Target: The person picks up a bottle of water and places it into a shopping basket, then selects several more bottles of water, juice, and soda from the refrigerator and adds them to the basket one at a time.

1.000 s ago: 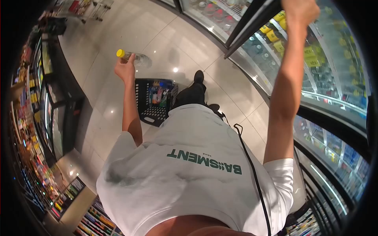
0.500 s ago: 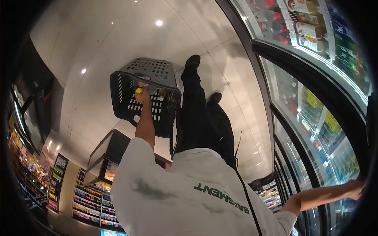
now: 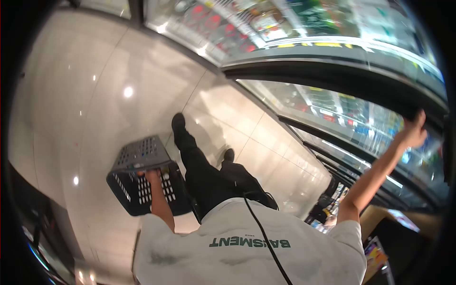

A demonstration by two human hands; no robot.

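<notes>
At the left, my left hand [image 3: 152, 175] is closed at the handle bar of a dark grey perforated shopping basket [image 3: 178, 190], its fingers partly hidden by the rim. The basket hangs beside my left leg with its opening towards me. Something small and orange-brown shows by my fingers, too blurred to name. On the far right, my right arm is stretched out. My right hand [image 3: 414, 132] grips the dark-framed edge of a glass fridge door [image 3: 332, 78], which stands swung out from the cabinet; some fingers are behind the frame.
Bottles with red caps [image 3: 213, 21] line lit shelves behind the glass at the top. More fridge doors [image 3: 342, 154] run down the right side. Glossy tiled floor [image 3: 128, 114] lies around my black shoes [image 3: 178, 121]. A black cable [image 3: 266, 232] crosses my white shirt.
My view has turned, and the fridges now reach across the top. The basket moved with my left hand. My right hand is higher in view, and the yellow bottle cap by my left hand no longer shows.
</notes>
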